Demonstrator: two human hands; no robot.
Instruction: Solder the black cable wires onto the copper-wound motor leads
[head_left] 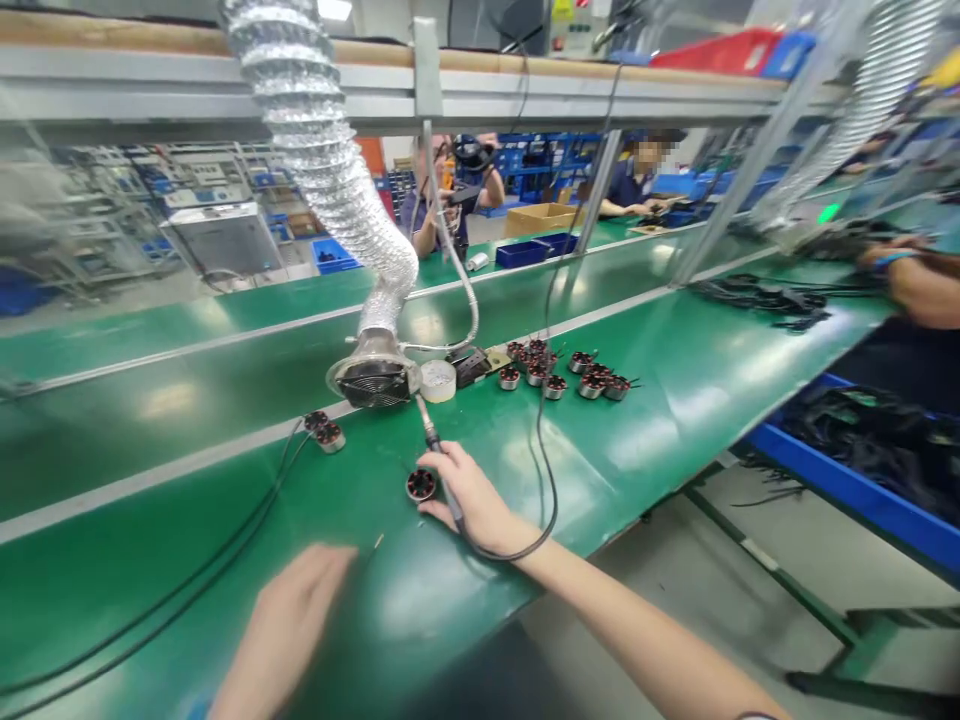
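My right hand (pixel 472 495) is closed around the handle of a soldering iron (pixel 432 437), whose metal tip points up toward the fan. Beside my right thumb and fingertips lies a small round motor part (pixel 421 485) with a silver rim and dark and copper windings. The iron's black cable (pixel 551 470) loops over my right wrist and runs upward. My left hand (pixel 292 620) is smeared by motion over the bench at lower left, so its grip is unclear. Just past its fingertips shows a tiny light-coloured piece (pixel 379 541); whether the hand holds it I cannot tell.
A fume fan (pixel 375 380) hangs from a foil duct (pixel 315 150). By it stands a round white container (pixel 438 381). Several similar motor parts (pixel 555 386) sit farther right; a pair (pixel 328 436) lies left. Black cables (pixel 225 550) cross the green bench (pixel 637 450). Co-workers are beyond.
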